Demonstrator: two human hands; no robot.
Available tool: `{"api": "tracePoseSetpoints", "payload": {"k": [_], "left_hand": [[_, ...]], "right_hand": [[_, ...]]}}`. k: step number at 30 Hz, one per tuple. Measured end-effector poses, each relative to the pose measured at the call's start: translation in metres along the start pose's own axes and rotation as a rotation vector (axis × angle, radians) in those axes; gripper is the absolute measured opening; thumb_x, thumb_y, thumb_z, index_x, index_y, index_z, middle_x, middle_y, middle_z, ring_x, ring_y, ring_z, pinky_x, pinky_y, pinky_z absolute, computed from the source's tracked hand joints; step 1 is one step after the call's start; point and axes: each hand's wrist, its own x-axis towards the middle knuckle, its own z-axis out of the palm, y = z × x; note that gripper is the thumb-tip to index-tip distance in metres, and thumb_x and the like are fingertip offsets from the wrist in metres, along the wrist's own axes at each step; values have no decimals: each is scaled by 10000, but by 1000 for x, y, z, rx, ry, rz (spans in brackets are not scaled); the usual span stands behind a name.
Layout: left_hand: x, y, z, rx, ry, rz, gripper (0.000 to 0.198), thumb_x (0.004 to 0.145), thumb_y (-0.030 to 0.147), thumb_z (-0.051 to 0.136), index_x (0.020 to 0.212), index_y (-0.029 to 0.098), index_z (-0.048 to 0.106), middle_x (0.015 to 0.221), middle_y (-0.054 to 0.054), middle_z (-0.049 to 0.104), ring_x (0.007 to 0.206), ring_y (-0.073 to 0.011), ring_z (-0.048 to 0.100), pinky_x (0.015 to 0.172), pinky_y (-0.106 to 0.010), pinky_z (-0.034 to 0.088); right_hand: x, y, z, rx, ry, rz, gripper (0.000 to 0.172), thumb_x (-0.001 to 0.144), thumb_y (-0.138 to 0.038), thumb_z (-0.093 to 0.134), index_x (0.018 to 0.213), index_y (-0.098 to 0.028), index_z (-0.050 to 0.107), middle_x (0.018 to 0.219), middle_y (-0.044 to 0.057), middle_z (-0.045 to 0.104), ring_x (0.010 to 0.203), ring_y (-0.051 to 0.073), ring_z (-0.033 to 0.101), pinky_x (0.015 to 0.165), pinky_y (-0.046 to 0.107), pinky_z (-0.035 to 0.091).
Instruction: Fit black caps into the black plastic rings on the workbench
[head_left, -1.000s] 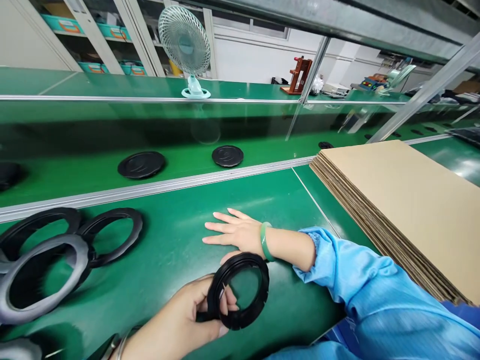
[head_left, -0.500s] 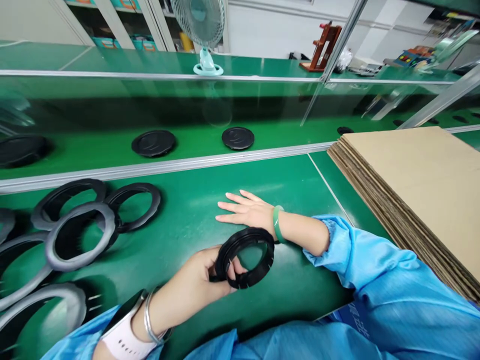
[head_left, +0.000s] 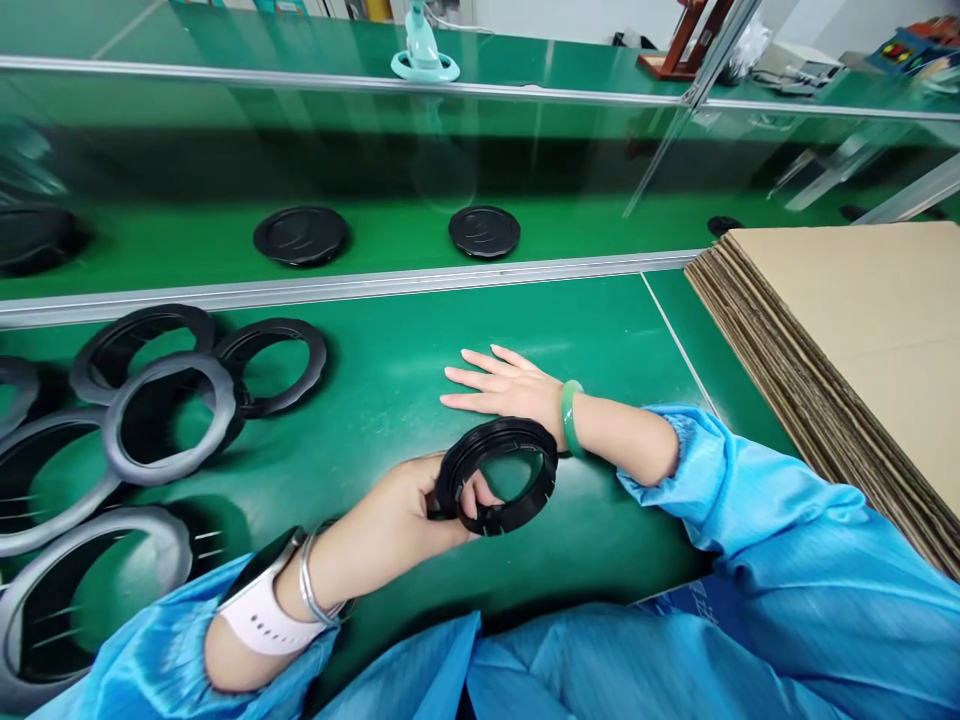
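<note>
My left hand [head_left: 409, 505] is closed on the left rim of a black plastic ring [head_left: 498, 475], which it holds tilted just above the green table [head_left: 375, 400]. A white watch and a metal bangle sit on that wrist. My right hand [head_left: 504, 386] lies flat on the table just beyond the ring, fingers stretched out toward the left and holding nothing. It wears a green bangle [head_left: 570, 418]. Both arms are in blue sleeves.
Several black and grey rings [head_left: 161, 415] lie overlapping at the left. Black discs [head_left: 301, 235] [head_left: 484, 231] sit on the conveyor belt behind an aluminium rail [head_left: 360, 285]. A stack of flat cardboard sheets [head_left: 862, 330] fills the right. A fan base [head_left: 424, 62] stands on the far shelf.
The view has tilted down and shifted, so more of my sleeves and the left rings show. My left hand keeps the ring; my right hand stays flat.
</note>
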Motion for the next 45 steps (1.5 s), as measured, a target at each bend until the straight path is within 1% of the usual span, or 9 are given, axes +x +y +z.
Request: {"api": "tracePoseSetpoints", "payload": {"k": [6,10,13,16,19,23,26,36,45], "left_hand": [[1,3,-2,68,-42,31,65,752,163,682,744,162,618,879,-3,698,836,-158,655,794,-269,525],[1,5,-4,136,-67,93,50,772,192,691,801,157,670,893,9,692,840,-152,658,798,-253,515],[2,5,-5,176,-56,125,56,783,192,691,831,163,696,891,15,683,852,-147,655,806,-243,509],[2,5,-5,178,-61,143,87,769,183,704,853,161,698,898,4,677,848,-151,648,795,-252,507],[2,3,-4,172,-82,153,120,753,160,708,872,150,700,909,-11,674,843,-156,640,795,-264,505],[3,0,-4,150,-78,178,122,755,186,721,864,136,703,901,-27,678,841,-159,637,787,-258,497],[3,-1,-3,182,-61,189,149,751,237,745,856,138,708,880,-27,678,825,-162,630,765,-256,486],[4,-6,-3,226,-68,219,198,733,217,760,908,145,702,914,-26,674,823,-159,626,744,-244,479],[5,-4,-3,229,-82,250,131,752,214,752,849,154,688,900,-27,674,853,-160,633,777,-231,479]], "right_hand": [[0,1,5,163,79,17,586,914,-200,670,1459,-255,462,1560,39,286,1472,302,98,1192,554,-3],[1,2,7,414,193,14,460,919,-309,688,1361,-317,564,1504,-31,394,1457,313,162,1170,582,-21],[1,1,4,533,276,75,318,927,-424,687,1231,-341,653,1407,-66,515,1428,311,260,1158,608,23],[0,-1,2,411,206,79,355,957,-450,657,1288,-329,618,1462,-24,460,1441,310,230,1172,612,52],[-2,1,4,140,87,12,484,1007,-417,577,1461,-311,444,1562,22,290,1470,307,112,1188,603,60],[-5,7,8,-30,43,-21,571,1017,-441,536,1528,-316,314,1592,18,205,1475,309,70,1192,600,84],[-6,10,9,-57,39,-33,593,1012,-461,527,1536,-318,290,1596,11,188,1475,313,74,1192,602,92],[-6,9,11,-91,45,-39,560,1037,-562,393,1531,-319,295,1595,13,200,1474,310,92,1189,605,110],[-6,10,12,-92,42,-37,585,1032,-620,334,1535,-328,281,1596,14,197,1474,311,88,1183,615,128]]}}
